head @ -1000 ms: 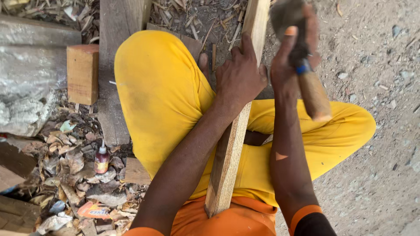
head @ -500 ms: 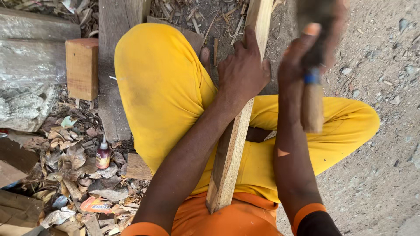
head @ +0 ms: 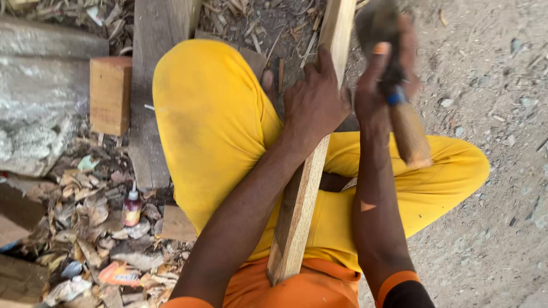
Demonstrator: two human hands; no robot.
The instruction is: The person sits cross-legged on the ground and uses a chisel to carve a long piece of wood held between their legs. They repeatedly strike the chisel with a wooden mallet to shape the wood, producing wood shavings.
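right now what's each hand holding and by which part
The left hand grips the long wooden plank around its upper stretch. The right hand holds a wooden-handled tool high on the handle, near its blurred head.

Outdoor ground scene, daylight, no walls or windows in view. Bare grey-brown dirt ground [head: 491, 85] w/ small pebbles and wood chips fills the right side. Landmark: a wide weathered grey plank [head: 157, 85] lying flat, running from the top edge downward. Touching the plank's left edge, a rectangular orange-brown wood block [head: 109, 94]. Further left of the plank, a rough grey stone slab [head: 40, 114]. Below the plank's lower end, dry leaves, wood scraps & litter [head: 85, 228], incl. a small red-brown bottle [head: 131, 209] w/ white tip, upright. Above the plank's right side, splinters on dark soil [head: 262, 25].
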